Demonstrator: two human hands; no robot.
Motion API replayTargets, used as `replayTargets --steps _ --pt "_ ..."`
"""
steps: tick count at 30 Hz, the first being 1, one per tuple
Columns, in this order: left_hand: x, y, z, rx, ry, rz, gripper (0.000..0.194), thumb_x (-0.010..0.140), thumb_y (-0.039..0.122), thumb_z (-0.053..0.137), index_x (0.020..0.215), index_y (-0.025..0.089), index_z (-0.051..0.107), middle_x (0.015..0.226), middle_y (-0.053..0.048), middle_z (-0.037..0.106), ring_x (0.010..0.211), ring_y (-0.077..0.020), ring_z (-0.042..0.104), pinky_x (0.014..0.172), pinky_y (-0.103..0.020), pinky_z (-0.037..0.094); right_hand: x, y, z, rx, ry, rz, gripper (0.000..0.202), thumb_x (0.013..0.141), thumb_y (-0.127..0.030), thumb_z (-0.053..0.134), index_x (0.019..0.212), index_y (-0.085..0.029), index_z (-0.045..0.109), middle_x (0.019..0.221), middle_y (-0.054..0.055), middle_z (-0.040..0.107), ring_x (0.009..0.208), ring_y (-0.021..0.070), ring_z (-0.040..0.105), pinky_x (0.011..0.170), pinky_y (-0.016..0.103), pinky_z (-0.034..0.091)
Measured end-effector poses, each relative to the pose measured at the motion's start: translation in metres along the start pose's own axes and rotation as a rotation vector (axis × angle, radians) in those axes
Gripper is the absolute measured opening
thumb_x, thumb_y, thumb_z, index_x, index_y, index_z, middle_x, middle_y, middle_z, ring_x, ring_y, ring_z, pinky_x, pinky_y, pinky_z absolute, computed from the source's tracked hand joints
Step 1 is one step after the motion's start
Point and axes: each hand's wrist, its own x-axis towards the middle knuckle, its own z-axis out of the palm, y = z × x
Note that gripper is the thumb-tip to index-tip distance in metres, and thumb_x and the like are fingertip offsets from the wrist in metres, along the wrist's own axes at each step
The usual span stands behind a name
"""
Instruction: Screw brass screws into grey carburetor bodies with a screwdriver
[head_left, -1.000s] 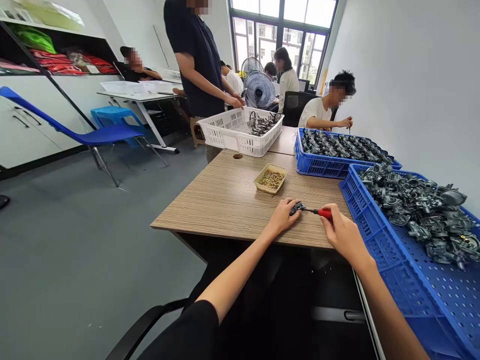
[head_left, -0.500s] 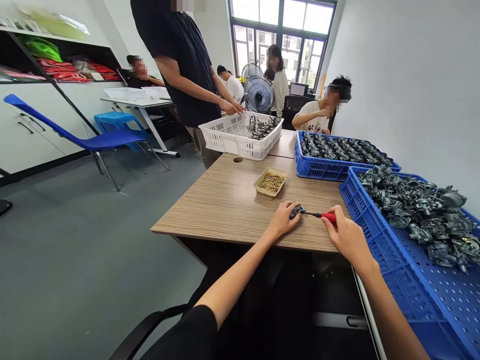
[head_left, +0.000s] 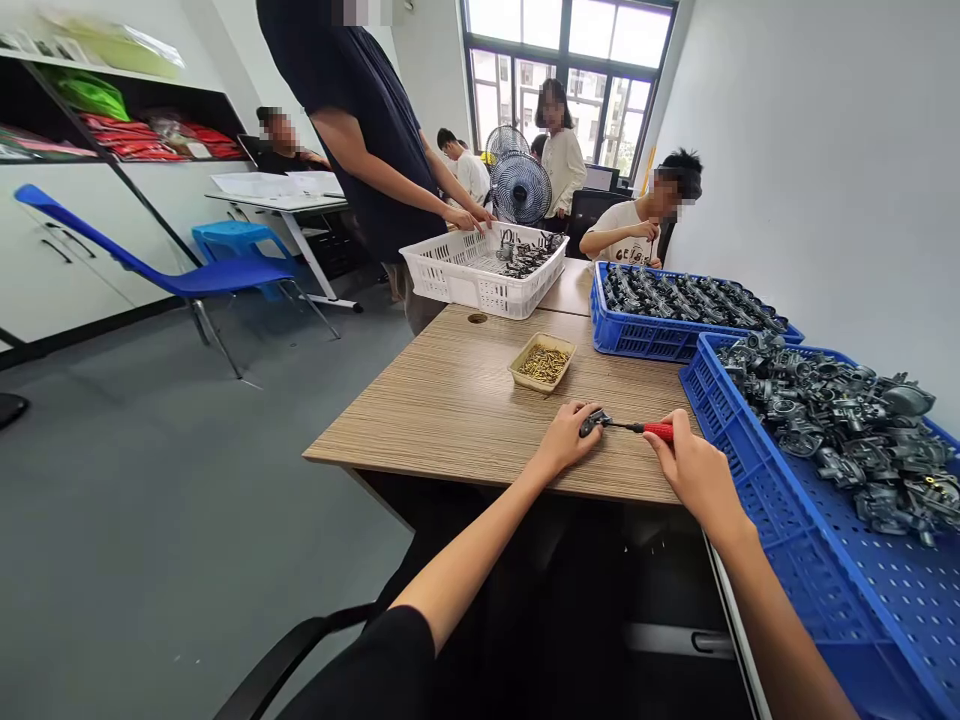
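Note:
Near the front edge of the wooden table [head_left: 420, 420], my left hand [head_left: 568, 438] is closed round a small dark metal part [head_left: 592, 422]. My right hand [head_left: 694, 465] grips the red handle of a screwdriver [head_left: 658, 431], whose dark shaft points left and meets the metal part. The fingers partly cover the part, so the contact point is hard to make out. Beyond my left hand sits a small tan tray [head_left: 514, 372] of brass-coloured pieces.
Two blue crates, one farther [head_left: 637, 338] and one nearer [head_left: 795, 530], hold many metal parts on the right. A white basket [head_left: 465, 288] with metal parts stands at the back, a standing person's hands at its rim. Another person sits behind the farther crate.
My hands, the screwdriver and the metal part look almost unchanged. In the background, the person by the fans has turned, and the seated person's hands have shifted slightly.

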Motion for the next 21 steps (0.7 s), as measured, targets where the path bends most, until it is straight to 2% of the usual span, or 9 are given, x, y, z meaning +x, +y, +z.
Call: replayTargets --steps 3,7,10,16,21 --pt "0.0002 0.0001 0.0002 0.004 -0.003 -0.007 0.039 0.095 0.031 0.059 0.133 0.024 0.063 0.118 -0.007 0.063 0.111 -0.0245 0.058 0.106 -0.040 0.048 0.0003 0.0004 -0.0019 0.038 -0.018 -0.019 0.031 0.103 -0.052 0.041 0.114 -0.023 0.048 0.083 0.007 0.073 0.072 0.0274 0.071 0.058 0.028 0.037" --pt "0.0001 -0.0006 0.0004 0.011 -0.007 -0.007 0.039 0.095 0.031 0.059 0.133 0.024 0.063 0.118 -0.007 0.063 0.111 -0.0245 0.058 0.106 -0.039 0.047 -0.0003 0.0046 -0.0030 0.236 -0.039 -0.132 0.029 0.102 -0.042 0.042 0.125 -0.024 0.042 0.098 0.007 0.074 0.083 0.0262 0.072 0.065 0.030 0.043" --pt "-0.0002 -0.0014 0.0008 0.012 -0.003 0.001 0.040 0.095 0.031 0.059 0.134 0.023 0.063 0.118 -0.008 0.063 0.112 -0.0248 0.058 0.106 -0.039 0.047 0.0000 0.0050 -0.0013 0.237 -0.018 -0.151 0.022 0.102 -0.037 0.040 0.120 -0.025 0.044 0.106 0.008 0.074 0.088 0.0267 0.072 0.065 0.029 0.042" --pt "-0.0002 -0.0009 0.0002 0.014 -0.005 0.000 0.040 0.094 0.030 0.060 0.134 0.025 0.062 0.119 -0.007 0.062 0.111 -0.0243 0.058 0.105 -0.039 0.048 0.0014 -0.0012 -0.0021 -0.004 -0.009 0.011 0.031 0.102 -0.052 0.044 0.111 -0.023 0.049 0.080 0.007 0.072 0.069 0.0280 0.071 0.056 0.028 0.031" --pt "-0.0001 0.0005 -0.0012 0.017 -0.017 -0.009 0.041 0.095 0.030 0.059 0.135 0.025 0.062 0.120 -0.008 0.063 0.113 -0.0247 0.057 0.106 -0.040 0.048 0.0005 0.0025 -0.0006 0.223 -0.016 -0.128 0.031 0.102 -0.045 0.044 0.126 -0.024 0.044 0.092 0.005 0.075 0.075 0.0256 0.072 0.062 0.029 0.042"
